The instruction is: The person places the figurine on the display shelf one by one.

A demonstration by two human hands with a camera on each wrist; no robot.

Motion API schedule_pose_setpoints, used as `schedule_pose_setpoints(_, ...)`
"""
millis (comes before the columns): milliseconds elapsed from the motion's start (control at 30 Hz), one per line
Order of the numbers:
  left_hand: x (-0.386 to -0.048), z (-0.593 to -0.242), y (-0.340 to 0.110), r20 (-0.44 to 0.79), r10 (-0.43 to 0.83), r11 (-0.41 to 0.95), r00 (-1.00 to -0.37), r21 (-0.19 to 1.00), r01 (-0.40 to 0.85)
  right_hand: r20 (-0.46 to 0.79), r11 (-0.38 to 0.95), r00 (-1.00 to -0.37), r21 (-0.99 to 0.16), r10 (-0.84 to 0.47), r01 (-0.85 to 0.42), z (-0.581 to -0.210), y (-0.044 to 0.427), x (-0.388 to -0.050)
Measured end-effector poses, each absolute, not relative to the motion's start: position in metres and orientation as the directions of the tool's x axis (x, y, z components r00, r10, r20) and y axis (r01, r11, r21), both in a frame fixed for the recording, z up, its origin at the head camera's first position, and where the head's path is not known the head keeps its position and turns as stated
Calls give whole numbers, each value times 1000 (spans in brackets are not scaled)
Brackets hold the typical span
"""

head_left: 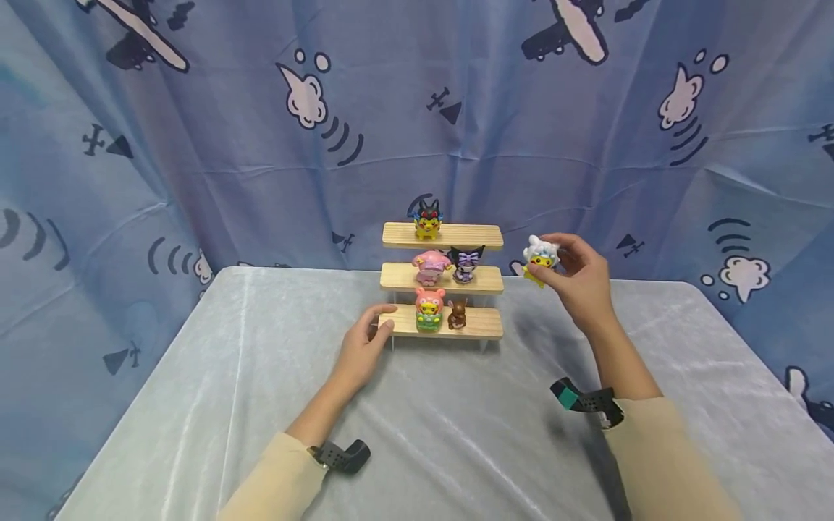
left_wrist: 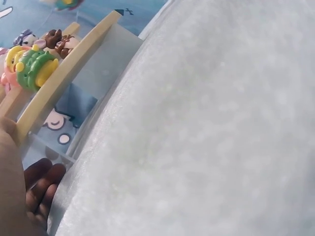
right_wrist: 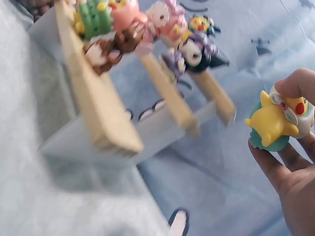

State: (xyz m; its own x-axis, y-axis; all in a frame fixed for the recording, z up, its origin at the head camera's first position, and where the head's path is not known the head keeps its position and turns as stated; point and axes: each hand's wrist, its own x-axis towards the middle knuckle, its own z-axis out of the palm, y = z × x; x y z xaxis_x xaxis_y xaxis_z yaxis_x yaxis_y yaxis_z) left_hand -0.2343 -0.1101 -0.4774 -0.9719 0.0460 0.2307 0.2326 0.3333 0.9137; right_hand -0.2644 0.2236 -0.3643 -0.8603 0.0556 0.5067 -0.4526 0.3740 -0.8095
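Observation:
A three-tier wooden display stand [head_left: 482, 323] with clear side panels stands on the cloth. My left hand [head_left: 360, 350] holds the left end of its lowest board, with fingers curled by the clear side panel in the left wrist view. Off the stand's right side, my right hand [head_left: 583, 282] pinches a yellow figurine with a white hood [head_left: 541, 260] in the air; in the right wrist view its teal back part shows. On the lowest board are a pink-hooded figurine with a green base [head_left: 428, 311] and a brown mouse-like figurine [head_left: 457, 315].
The middle board carries a pink figurine [head_left: 431, 266] and a black-and-purple figurine [head_left: 465, 265]. A yellow figurine with a black hood [head_left: 428, 221] stands on the top board. A pale cloth [head_left: 417, 434] covers the table; a blue patterned curtain [head_left: 404, 87] hangs behind.

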Motion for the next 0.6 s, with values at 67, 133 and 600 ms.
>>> schedule_pose_setpoints(67, -234, -477, -111, 232, 44, 334, -972, 913, 233, 515, 370, -857, -802, 27, -470, -355, 216, -271)
schedule_pose_setpoints(133, -235, -476, -111, 232, 45, 335, -972, 913, 234, 520, 368, -854, -794, 2, -483, -346, 209, -277)
schedule_pose_setpoints(600, -234, -476, -110, 227, 34, 336, -973, 914, 225, 463, 273, -866, -823, -189, -499, -309, 171, -328)
